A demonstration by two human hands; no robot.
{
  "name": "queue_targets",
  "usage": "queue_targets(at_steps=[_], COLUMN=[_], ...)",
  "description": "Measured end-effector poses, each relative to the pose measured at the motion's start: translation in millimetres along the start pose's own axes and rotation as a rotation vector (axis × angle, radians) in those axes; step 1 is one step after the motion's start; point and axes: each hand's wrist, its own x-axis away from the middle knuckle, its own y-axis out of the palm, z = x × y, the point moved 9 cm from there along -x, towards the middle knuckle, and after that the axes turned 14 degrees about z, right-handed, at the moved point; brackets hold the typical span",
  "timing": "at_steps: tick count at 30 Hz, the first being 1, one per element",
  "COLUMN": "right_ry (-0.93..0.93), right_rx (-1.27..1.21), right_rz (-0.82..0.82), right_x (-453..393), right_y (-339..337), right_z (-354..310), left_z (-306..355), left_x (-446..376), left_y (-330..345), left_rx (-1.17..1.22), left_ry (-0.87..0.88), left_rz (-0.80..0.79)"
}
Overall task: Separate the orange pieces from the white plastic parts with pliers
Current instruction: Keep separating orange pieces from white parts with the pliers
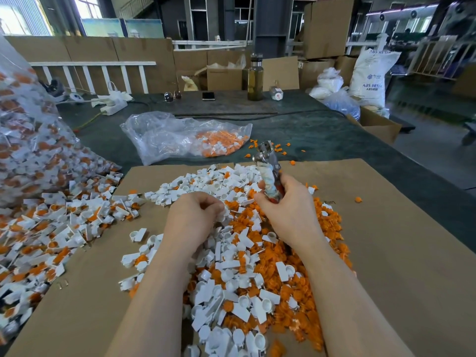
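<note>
The pliers [268, 168] are worn bare metal at the head, the handles wound in grimy whitish tape with a bit of red showing at the low end. Their long axis runs from the palm up toward 11 o'clock, head pointing away from the person, out past the far edge of the cardboard [386, 253]. Whether the nose is closed I cannot tell. The right hand [286, 210] is wrapped tight round the handles, above the 1 o'clock side of the heap. The left hand [193, 215] sits beside it at 9 o'clock from it, fingers curled in over the white parts [219, 184]; something small may be pinched there, but it is hidden. White parts lie thickest at 12 and 6 o'clock of the heap, orange pieces [288, 292] toward 3 to 5. Unsorted ones spill from a big bag [28, 150] at 9 o'clock.
</note>
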Motion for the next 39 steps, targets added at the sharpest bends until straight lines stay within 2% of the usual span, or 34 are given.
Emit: queue_targets(at_steps=[7, 13, 17, 22, 27, 33, 39], right_ry=[0.002, -0.015, -0.019, -0.027, -0.043, -0.046, -0.119], right_rx=[-0.037, -0.059, -0.068, -0.078, -0.074, -0.076, 0.05], right_rz=[-0.009, -0.033, -0.041, -0.043, -0.033, 0.003, 0.046], right_x=[0.8, 2.2, 2.6, 3.0, 3.5, 3.2, 3.8], right_y=[-0.1, 2.4, 4.0, 4.4, 2.8, -1.3, -2.4], right_z=[-0.4, -4.3, -5.4, -7.0, -9.6, -10.5, -15.3], left_z=[-1.4, 7.3, 12.3, 15.8, 16.4, 25.3, 32.1], left_x=[4.2, 8.4, 13.0, 14.2, 13.7, 17.0, 18.0], left_y=[-3.3, 4.0, 12.1, 9.3, 6.4, 5.2, 4.0], left_rx=[0.349, 0.527, 0.536, 0.532, 0.566, 0.466, 0.403], left_ry=[-0.126, -0.167, -0.182, -0.175, -0.178, -0.084, -0.001], left_rz=[-0.005, -0.055, -0.089, 0.015, 0.04, 0.044, 0.068])
